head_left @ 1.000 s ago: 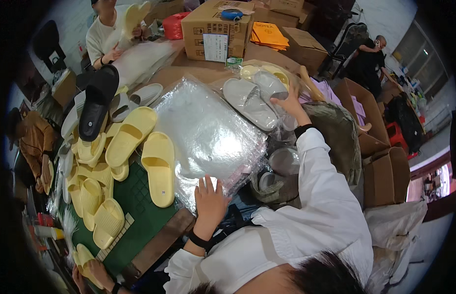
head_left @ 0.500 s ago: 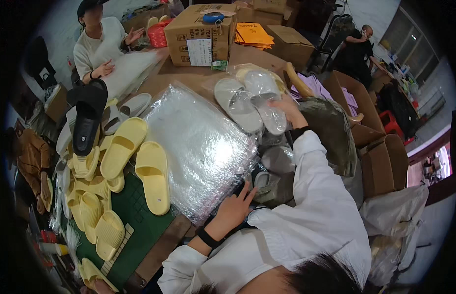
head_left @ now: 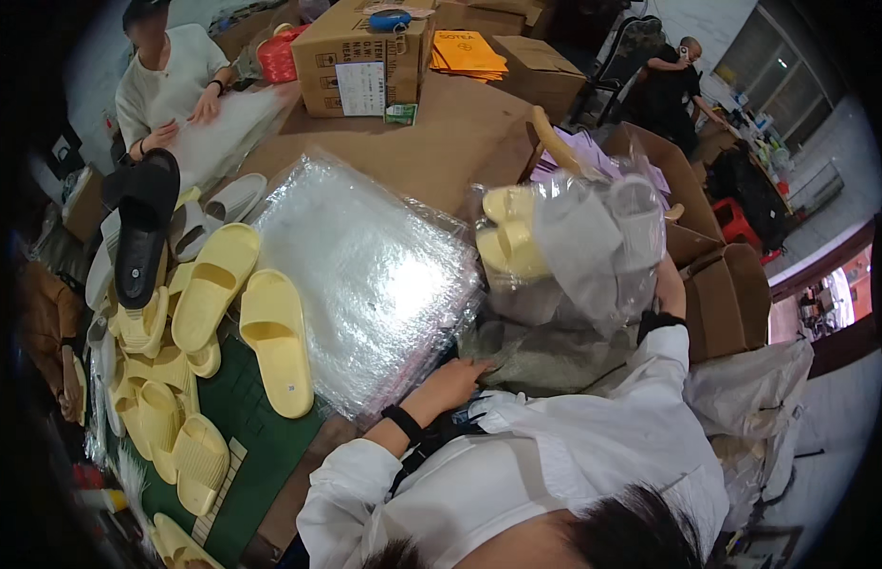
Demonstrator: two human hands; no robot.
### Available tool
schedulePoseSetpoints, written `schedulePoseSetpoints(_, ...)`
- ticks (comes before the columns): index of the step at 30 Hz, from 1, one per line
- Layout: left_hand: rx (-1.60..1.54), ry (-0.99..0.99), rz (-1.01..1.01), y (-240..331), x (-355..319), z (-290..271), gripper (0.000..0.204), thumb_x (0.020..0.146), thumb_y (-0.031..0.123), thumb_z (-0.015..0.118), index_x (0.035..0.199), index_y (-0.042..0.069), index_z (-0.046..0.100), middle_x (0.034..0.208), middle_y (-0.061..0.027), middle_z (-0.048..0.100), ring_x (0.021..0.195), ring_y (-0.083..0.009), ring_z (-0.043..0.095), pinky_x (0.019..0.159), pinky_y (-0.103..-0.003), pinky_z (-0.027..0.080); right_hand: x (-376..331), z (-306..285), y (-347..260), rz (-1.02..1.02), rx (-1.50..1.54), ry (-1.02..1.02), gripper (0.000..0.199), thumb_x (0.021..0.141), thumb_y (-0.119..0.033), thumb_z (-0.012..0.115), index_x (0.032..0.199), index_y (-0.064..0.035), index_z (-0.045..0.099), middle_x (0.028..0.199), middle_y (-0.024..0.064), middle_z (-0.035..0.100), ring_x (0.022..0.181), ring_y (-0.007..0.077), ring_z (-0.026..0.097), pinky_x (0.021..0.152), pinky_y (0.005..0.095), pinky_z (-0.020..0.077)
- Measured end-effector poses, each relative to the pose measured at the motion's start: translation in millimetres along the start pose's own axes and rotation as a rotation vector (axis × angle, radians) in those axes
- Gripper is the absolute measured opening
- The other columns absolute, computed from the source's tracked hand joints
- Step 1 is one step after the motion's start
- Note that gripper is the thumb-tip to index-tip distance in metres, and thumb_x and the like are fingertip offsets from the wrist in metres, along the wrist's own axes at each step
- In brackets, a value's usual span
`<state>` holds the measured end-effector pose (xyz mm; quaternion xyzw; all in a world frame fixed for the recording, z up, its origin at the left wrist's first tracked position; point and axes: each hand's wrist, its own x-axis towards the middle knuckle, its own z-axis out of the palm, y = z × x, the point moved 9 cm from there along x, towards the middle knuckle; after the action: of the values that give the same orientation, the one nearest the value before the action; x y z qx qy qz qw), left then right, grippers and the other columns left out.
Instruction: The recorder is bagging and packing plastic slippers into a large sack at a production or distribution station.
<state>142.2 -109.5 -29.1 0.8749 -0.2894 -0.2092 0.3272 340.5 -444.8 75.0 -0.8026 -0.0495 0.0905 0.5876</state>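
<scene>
My right hand (head_left: 670,286) is at the right of the mouth of a dull green sack (head_left: 574,358). It holds a pair of grey slippers (head_left: 593,228) in a clear plastic bag; its fingers are mostly hidden behind them, and the pair is blurred. Touching these are bagged yellow slippers (head_left: 507,237). My left hand (head_left: 452,383) has its fingers drawn together on the sack's near left edge. Beside that hand lies a stack of shiny clear plastic bags (head_left: 365,275). A loose yellow slipper (head_left: 276,341) rests left of the stack.
More yellow slippers (head_left: 156,417) and a black slipper (head_left: 142,228) are heaped on the left over a green mat (head_left: 270,465). A closed carton (head_left: 360,62) and orange packets (head_left: 468,55) stand at the back. Open cartons (head_left: 730,303) flank the sack. A person (head_left: 175,85) handles plastic film across the table.
My right hand has carried the bagged grey slippers from the table rightward and nearer, over the sack. My left hand's spread fingers have come together on the sack's edge. The view has shifted slightly.
</scene>
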Motion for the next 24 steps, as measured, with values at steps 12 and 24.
schedulePoseSetpoints(12,-0.138,0.108,0.299,66,-8,-26,0.017,0.078,0.011,0.059,0.092,0.001,0.063,0.100,-0.0145,0.057,0.096,-0.0327,0.056,0.081,-0.039,0.046,-30,-85,70,0.384,-0.477,0.105,0.023,0.068,-0.006,0.061,0.089,0.0013,0.068,0.079,0.0038,0.066,0.071,0.0147,0.059,0.068,0.0290,0.0467)
schedulePoseSetpoints(24,-0.242,0.149,0.401,75,-16,-33,0.019,0.069,0.018,0.064,0.073,0.000,0.064,0.075,-0.0228,0.061,0.074,-0.0407,0.060,0.064,-0.046,0.047,62,-46,186,0.127,-0.555,0.012,0.031,0.071,-0.016,0.060,0.098,-0.0022,0.067,0.100,0.0174,0.066,0.091,0.0327,0.061,0.079,0.0381,0.0475)
